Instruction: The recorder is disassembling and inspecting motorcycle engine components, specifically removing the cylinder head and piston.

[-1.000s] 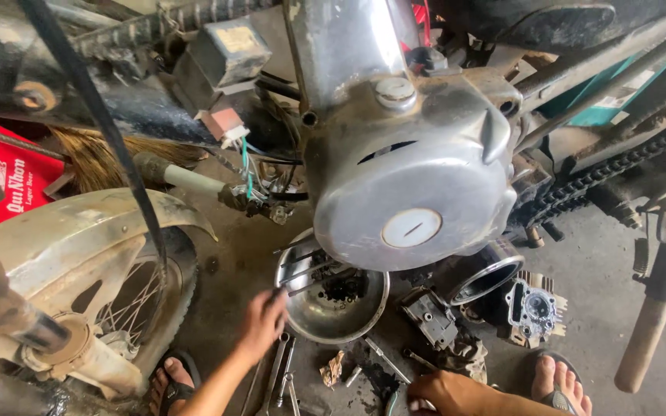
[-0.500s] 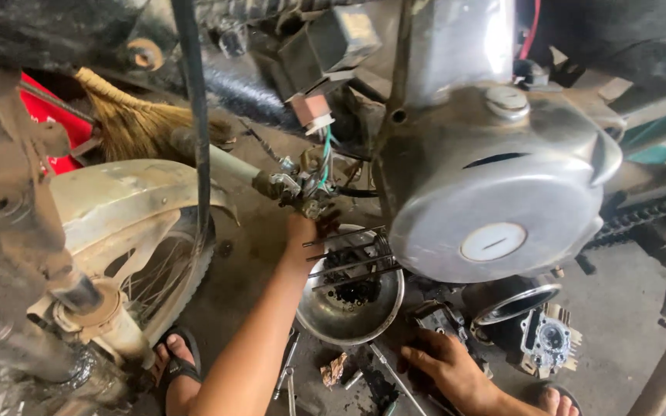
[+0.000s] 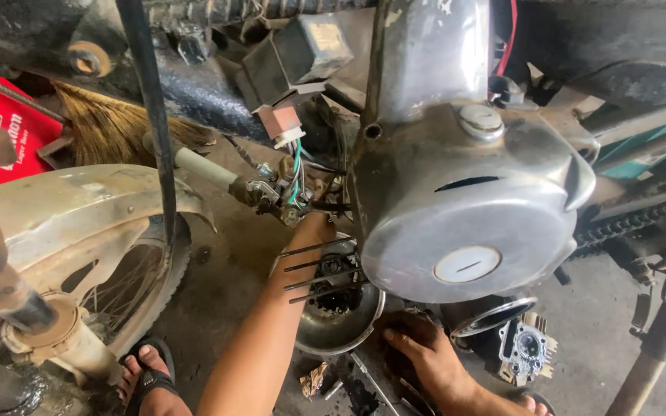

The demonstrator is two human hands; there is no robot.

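Fingers of the left hand (image 3: 311, 225) are hidden among the wire bundle (image 3: 294, 181) beside the engine cover (image 3: 464, 208); their grip cannot be told. Right hand (image 3: 425, 356) is rested, fingers curled, beside the metal bowl (image 3: 333, 327).

The fingers of the left hand (image 3: 314, 227) are hidden behind the engine cover (image 3: 464, 208) and the wire bundle (image 3: 290, 185), so its grip cannot be told. The right hand (image 3: 422, 354) lies partly under the engine, its fingertips in shadow. The front wheel (image 3: 129, 285) is cut off at the left edge.
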